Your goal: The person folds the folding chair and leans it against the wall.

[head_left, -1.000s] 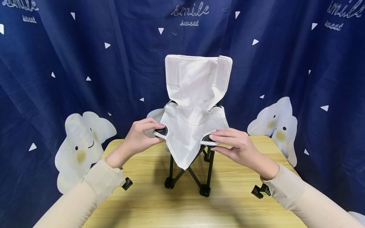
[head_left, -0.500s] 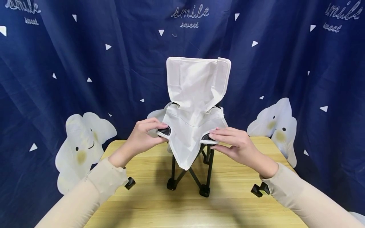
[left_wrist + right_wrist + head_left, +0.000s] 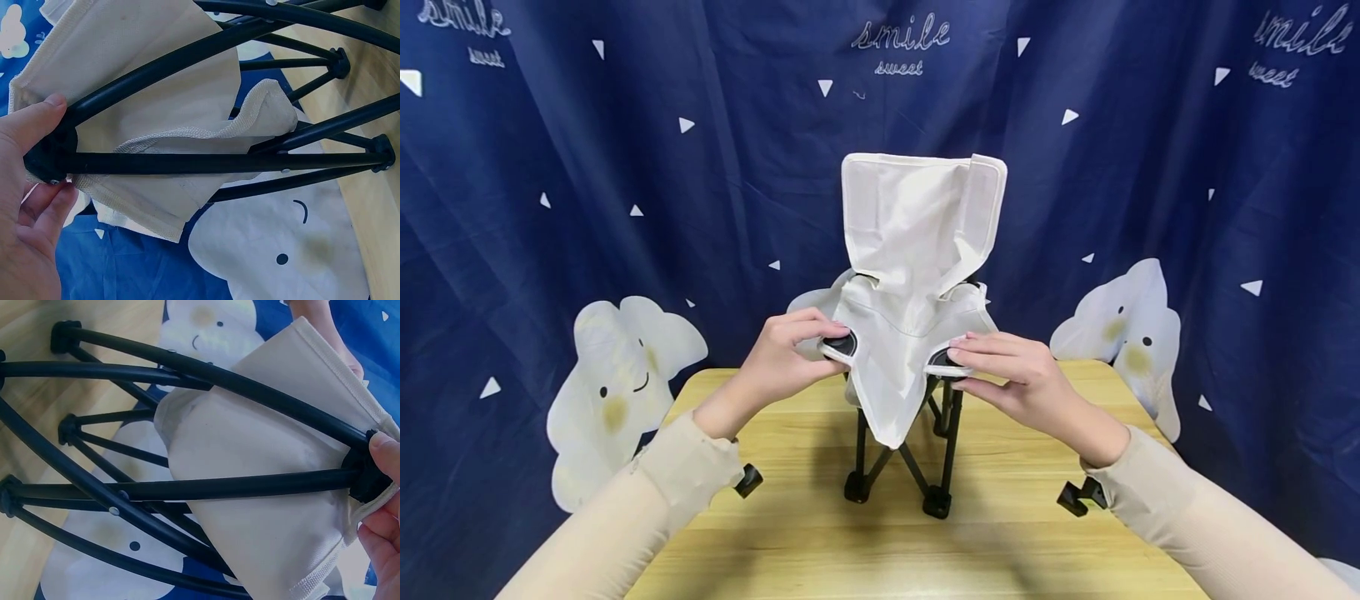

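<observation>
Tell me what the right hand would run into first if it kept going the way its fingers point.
The right hand points left across the chair's front. It already pinches the black corner cap, so next would come the sagging white seat fabric, then probably the left hand; depth is unclear.

Chair fabric [image 3: 917, 250]: cream. Chair frame [image 3: 898, 467]: black. Counter [image 3: 820, 533]: light wood grain. Curtain [image 3: 587, 167]: navy, white triangles.

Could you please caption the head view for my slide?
Both hands, left hand and right hand, pinch the front corners of a small folding chair on a wooden table.
</observation>
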The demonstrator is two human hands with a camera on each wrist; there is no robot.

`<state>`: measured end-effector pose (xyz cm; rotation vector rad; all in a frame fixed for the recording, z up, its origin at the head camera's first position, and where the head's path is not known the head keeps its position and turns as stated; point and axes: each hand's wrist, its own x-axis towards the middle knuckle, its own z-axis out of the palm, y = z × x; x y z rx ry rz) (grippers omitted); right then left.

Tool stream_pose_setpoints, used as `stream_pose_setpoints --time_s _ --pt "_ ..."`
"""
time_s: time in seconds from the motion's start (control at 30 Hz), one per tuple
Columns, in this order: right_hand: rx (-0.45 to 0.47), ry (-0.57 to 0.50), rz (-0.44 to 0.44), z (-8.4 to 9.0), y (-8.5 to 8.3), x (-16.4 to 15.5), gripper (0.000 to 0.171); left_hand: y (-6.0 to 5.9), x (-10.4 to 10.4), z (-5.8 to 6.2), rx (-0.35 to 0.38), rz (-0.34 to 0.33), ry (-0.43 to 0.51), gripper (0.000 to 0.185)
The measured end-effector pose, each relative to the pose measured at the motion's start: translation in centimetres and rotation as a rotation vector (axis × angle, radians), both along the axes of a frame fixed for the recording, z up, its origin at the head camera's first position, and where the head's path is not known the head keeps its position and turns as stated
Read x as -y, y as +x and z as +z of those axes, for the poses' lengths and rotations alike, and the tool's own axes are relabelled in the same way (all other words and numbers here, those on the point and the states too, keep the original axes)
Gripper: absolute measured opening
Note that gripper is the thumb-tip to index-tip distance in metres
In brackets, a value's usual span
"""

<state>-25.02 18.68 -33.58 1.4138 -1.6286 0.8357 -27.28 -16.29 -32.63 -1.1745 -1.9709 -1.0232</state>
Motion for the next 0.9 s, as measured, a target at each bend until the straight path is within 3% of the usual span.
stream_pose_setpoints --time_s 0.9 --pt "-0.026 -0.001 -0.014 0.9 0.0 0.5 0.032 0.3 -1.7 0.6 0.012 -0.027 0.013 0.038"
